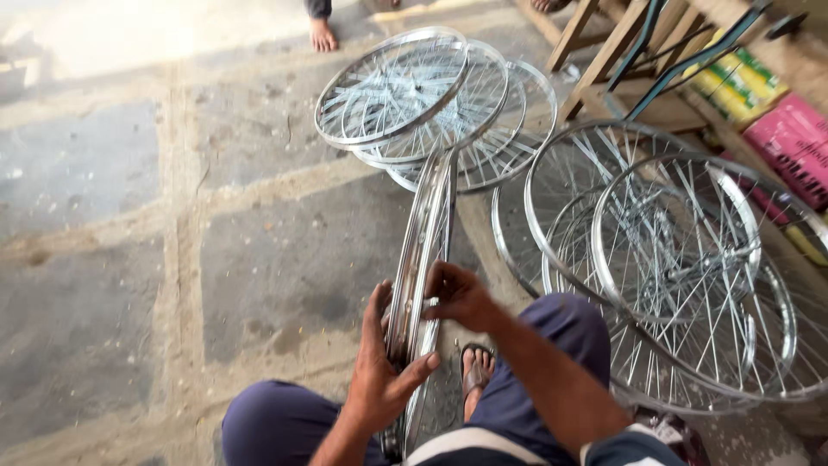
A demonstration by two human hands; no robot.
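I am seated on the floor with a shiny metal bicycle wheel rim (429, 226) standing upright, edge-on, between my knees. My left hand (381, 361) grips the near part of the rim from the left, thumb wrapped across its edge. My right hand (457, 293) pinches the rim's right side a little higher up, fingers curled onto it. The rim's far end reaches toward a pile of spoked wheels.
Several spoked wheels (414, 91) lie stacked on the stone floor ahead. More spoked wheels (681, 259) lean in a heap at my right. A wooden frame (604, 52) and coloured sacks (789, 142) stand at the back right. Another person's bare foot (323, 34) shows at the top.
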